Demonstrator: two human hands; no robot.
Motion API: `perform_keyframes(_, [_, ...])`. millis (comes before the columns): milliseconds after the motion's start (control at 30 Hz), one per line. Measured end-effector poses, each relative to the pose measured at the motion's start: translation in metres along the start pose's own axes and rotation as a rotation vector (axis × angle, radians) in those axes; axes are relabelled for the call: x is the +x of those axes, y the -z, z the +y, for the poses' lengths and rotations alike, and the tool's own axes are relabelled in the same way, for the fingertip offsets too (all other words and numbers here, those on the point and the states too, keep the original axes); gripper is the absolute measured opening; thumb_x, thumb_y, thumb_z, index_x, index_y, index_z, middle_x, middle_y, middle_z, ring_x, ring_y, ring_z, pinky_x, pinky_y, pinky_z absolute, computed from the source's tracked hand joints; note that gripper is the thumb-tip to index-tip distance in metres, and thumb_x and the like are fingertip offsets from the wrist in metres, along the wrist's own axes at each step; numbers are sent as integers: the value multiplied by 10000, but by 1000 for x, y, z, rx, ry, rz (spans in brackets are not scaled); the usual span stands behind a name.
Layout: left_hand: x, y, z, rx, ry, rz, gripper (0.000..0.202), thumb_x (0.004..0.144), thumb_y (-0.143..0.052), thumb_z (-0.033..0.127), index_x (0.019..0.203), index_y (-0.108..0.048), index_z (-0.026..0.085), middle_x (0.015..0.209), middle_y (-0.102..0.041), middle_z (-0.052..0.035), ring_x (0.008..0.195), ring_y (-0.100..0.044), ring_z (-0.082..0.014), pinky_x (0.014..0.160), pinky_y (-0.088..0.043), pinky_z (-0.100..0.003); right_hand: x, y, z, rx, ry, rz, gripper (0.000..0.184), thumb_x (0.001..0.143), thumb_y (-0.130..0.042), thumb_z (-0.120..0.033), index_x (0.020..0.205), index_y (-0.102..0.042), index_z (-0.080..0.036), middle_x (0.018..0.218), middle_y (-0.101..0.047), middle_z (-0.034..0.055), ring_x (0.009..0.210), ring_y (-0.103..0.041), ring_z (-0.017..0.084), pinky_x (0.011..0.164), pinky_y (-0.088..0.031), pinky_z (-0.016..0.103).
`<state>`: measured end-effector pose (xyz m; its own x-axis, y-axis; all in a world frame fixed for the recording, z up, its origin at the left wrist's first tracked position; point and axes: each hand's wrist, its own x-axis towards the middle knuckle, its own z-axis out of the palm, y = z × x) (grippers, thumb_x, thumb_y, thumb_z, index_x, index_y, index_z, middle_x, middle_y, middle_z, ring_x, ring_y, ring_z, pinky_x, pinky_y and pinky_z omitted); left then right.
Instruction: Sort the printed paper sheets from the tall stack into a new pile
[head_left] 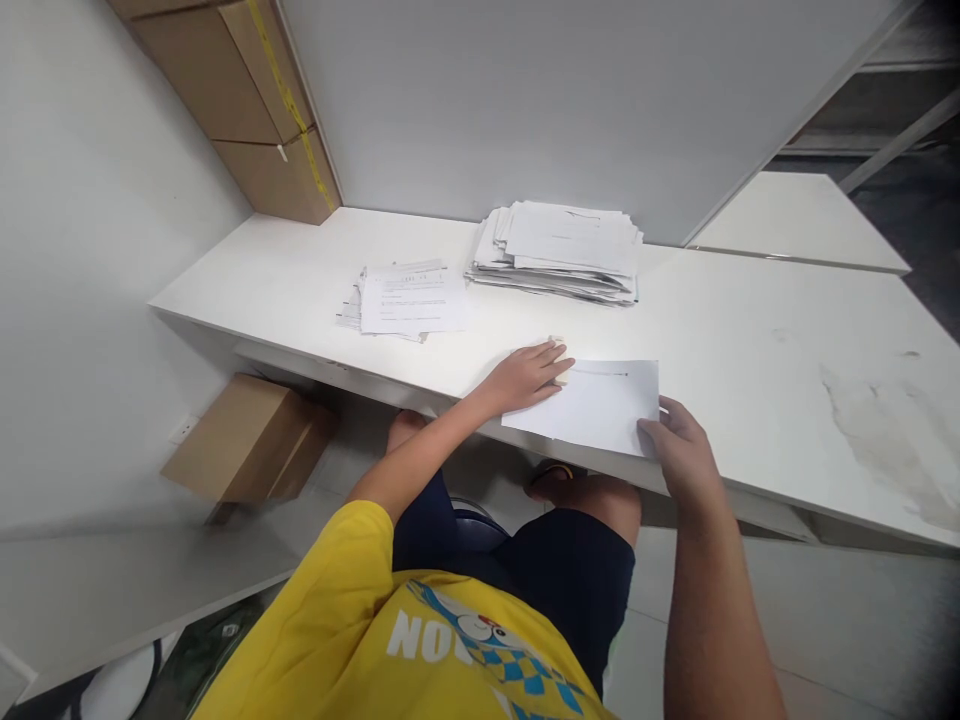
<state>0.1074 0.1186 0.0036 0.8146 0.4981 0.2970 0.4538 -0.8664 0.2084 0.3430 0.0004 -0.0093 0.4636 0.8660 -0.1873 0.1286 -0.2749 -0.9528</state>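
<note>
My left hand lies over the left part of a white sheet of paper at the table's front edge. Its fingers reach across a small cream-coloured object, mostly covered, whose kind I cannot make out. At the sheet's lower right corner, my right hand pinches the paper, thumb on top and fingers behind. A thin line of print runs near the sheet's top. Behind it stands a thick stack of papers, and a smaller pile of printed sheets lies to the left.
The white table meets a grey panel at the back. Cardboard boxes with yellow tape rise at the back left. Another cardboard box sits below the table's left side. A worn patch marks the right side.
</note>
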Motion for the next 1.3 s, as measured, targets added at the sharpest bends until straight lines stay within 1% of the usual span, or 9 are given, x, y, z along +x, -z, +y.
perform_keyframes(67, [1, -1, 0, -1, 1, -5, 498, 1026, -342, 340, 1455, -470, 124, 1563, -413, -160, 1514, -276, -258, 1221, -299, -437, 2, 0, 2, -4, 3, -4, 472, 603, -632, -341, 1064, -618, -244, 778, -654, -4, 725, -594, 189, 622, -448, 280])
perform_keyframes(167, [3, -4, -2, -14, -9, -26, 545, 1008, -373, 338, 1534, -351, 197, 1641, -272, -95, 1544, -153, -266, 1241, -243, -486, 4, 1, 5, 3, 14, -6, 478, 598, -630, -347, 1064, -615, -245, 754, -639, -9, 701, -585, 183, 609, -447, 279])
perform_keyframes(267, [6, -7, -3, -35, -23, -67, 611, 1004, -377, 360, 1574, -246, 184, 1665, -185, -92, 1550, -92, -257, 1259, -207, -473, 5, 1, 6, 8, 20, -5, 473, 595, -625, -350, 1057, -616, -247, 739, -632, -11, 671, -571, 175, 597, -443, 280])
perform_keyframes(400, [8, -7, -3, -35, -31, -87, 589, 1021, -337, 353, 1557, -268, 122, 1653, -218, -127, 1548, -127, -231, 1276, -182, -410, 3, 0, 4, 6, 10, 5, 470, 587, -627, -347, 1045, -624, -244, 746, -641, -11, 676, -575, 174, 603, -440, 280])
perform_keyframes(633, [7, -6, -3, -2, -16, -95, 557, 1030, -341, 347, 1521, -338, 84, 1637, -268, -135, 1544, -152, -223, 1275, -188, -375, 0, -1, -3, 20, 4, -2, 459, 587, -631, -332, 1038, -630, -245, 763, -659, -6, 680, -579, 178, 601, -438, 277])
perform_keyframes(1000, [8, -9, -6, -14, -21, -96, 552, 1020, -356, 340, 1520, -342, 108, 1631, -279, -129, 1541, -166, -241, 1268, -211, -435, 8, 2, 9, -3, 26, -25, 473, 613, -621, -338, 1074, -628, -235, 794, -667, 7, 730, -605, 184, 615, -451, 271])
perform_keyframes(1100, [8, -3, -6, -20, -26, -115, 558, 1017, -357, 353, 1517, -344, 106, 1627, -281, -139, 1540, -172, -242, 1259, -233, -441, 11, 0, 7, 6, 38, -20, 477, 596, -616, -340, 1057, -616, -220, 811, -661, 13, 722, -592, 182, 621, -452, 278])
perform_keyframes(1233, [8, 12, -4, 25, -23, -115, 528, 999, -392, 327, 1474, -400, 96, 1589, -359, -165, 1519, -257, -257, 1232, -283, -441, 8, -6, -4, 5, 65, -6, 415, 584, -569, -325, 987, -593, -228, 804, -641, 4, 692, -544, 177, 627, -446, 293])
perform_keyframes(1300, [13, 18, -11, 98, -21, -115, 526, 986, -417, 314, 1455, -416, 76, 1574, -382, -184, 1508, -284, -286, 1218, -296, -457, 13, -12, -9, 27, 121, -61, 413, 601, -535, -294, 1004, -593, -230, 848, -652, 6, 754, -565, 186, 681, -460, 300])
